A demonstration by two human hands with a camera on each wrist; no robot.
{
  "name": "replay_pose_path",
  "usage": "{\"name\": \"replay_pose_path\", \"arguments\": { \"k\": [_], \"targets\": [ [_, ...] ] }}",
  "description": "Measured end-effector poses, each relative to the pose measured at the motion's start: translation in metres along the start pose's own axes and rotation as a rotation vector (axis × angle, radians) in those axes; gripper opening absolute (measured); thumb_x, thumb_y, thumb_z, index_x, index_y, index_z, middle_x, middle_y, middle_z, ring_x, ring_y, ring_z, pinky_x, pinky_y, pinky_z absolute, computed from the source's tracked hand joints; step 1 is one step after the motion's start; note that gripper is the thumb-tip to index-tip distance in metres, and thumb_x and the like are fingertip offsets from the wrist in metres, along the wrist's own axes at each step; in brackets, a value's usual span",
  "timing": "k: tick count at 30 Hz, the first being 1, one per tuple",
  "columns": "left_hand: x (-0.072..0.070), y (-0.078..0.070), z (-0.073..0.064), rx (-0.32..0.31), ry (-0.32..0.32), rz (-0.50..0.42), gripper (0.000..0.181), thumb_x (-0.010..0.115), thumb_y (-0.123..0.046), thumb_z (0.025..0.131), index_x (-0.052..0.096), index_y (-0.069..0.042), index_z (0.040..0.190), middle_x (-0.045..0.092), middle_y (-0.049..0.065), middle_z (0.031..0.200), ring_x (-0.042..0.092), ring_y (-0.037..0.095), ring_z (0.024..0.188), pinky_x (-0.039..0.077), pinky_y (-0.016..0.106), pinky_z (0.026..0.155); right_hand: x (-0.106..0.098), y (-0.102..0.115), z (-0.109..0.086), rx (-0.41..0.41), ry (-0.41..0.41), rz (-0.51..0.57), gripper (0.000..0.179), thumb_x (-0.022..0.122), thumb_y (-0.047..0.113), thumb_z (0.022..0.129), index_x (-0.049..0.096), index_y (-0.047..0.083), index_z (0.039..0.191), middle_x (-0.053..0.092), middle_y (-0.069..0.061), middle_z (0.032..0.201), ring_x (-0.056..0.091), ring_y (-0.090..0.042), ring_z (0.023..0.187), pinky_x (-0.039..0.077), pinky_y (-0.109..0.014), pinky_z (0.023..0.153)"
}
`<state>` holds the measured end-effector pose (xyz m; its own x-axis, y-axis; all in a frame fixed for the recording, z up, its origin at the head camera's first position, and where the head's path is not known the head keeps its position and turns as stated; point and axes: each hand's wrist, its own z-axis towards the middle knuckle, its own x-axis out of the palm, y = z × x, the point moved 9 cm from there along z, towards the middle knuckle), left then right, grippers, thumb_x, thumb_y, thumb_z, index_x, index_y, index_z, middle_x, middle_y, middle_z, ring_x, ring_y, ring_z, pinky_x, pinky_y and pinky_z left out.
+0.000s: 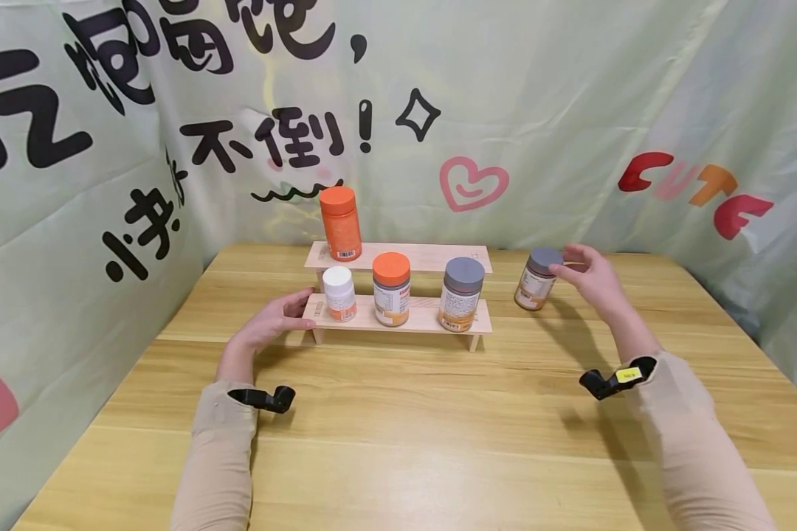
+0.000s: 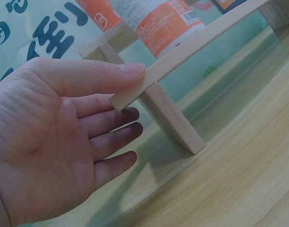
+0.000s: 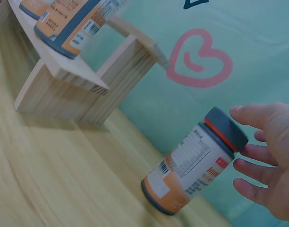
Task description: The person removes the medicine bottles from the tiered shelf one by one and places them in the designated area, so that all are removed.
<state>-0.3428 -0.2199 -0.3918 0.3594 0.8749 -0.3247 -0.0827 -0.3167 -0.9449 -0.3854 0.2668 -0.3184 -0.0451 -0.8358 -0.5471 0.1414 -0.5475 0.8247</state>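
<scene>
My left hand [image 1: 275,322] pinches the left end of the wooden two-tier stand [image 1: 425,317], its thumb on top of the lower board and the other fingers beyond and below. Nearest to it on that board is a white-capped bottle [image 1: 340,295]. Beside this stand an orange-capped jar [image 1: 392,291] and a grey-capped jar [image 1: 461,295]. Right of the stand, my right hand [image 1: 591,279] holds another grey-capped jar [image 3: 187,168] by its lid, between thumb and fingers. That jar is upright at the tabletop; whether its base touches is hard to tell.
A tall orange bottle [image 1: 342,225] stands at the left of the upper board [image 1: 425,257]. The wooden table [image 1: 398,442] spreads in front, and a printed cloth [image 1: 558,110] hangs behind and along the sides. Each wrist wears a black camera mount [image 1: 263,399].
</scene>
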Motion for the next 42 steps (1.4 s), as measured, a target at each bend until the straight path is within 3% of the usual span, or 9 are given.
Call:
{"name": "replay_pose_path", "arguments": {
  "k": [10, 21, 42],
  "targets": [
    [0.0, -0.002, 0.0, 0.001, 0.001, 0.013, 0.08, 0.065, -0.013, 0.085, 0.016, 0.007, 0.145, 0.016, 0.026, 0.149, 0.018, 0.039, 0.136, 0.017, 0.049, 0.11, -0.014, 0.025, -0.002, -0.031, -0.031, -0.029, 0.07, 0.056, 0.038, 0.091, 0.03, -0.002, 0.142, 0.044, -0.025, 0.134, 0.042, -0.035, 0.121, 0.037, -0.047, 0.098],
    [0.001, -0.001, 0.0, -0.003, -0.006, 0.006, 0.079, 0.065, -0.012, 0.085, 0.016, 0.007, 0.144, 0.018, 0.028, 0.148, 0.02, 0.04, 0.135, 0.017, 0.049, 0.11, -0.013, 0.06, 0.004, -0.058, 0.022, -0.029, 0.07, 0.055, 0.042, 0.091, 0.029, 0.003, 0.144, 0.043, -0.022, 0.136, 0.038, -0.034, 0.126, 0.031, -0.052, 0.102],
    [-0.004, 0.0, -0.004, 0.026, -0.002, 0.012, 0.076, 0.063, -0.01, 0.086, 0.019, 0.006, 0.145, 0.019, 0.026, 0.148, 0.02, 0.04, 0.135, 0.017, 0.049, 0.11, 0.038, 0.146, 0.014, -0.186, 0.128, 0.032, 0.063, 0.06, 0.032, 0.09, 0.036, 0.005, 0.141, 0.048, -0.018, 0.134, 0.043, -0.029, 0.123, 0.034, -0.047, 0.102]
  ]
}}
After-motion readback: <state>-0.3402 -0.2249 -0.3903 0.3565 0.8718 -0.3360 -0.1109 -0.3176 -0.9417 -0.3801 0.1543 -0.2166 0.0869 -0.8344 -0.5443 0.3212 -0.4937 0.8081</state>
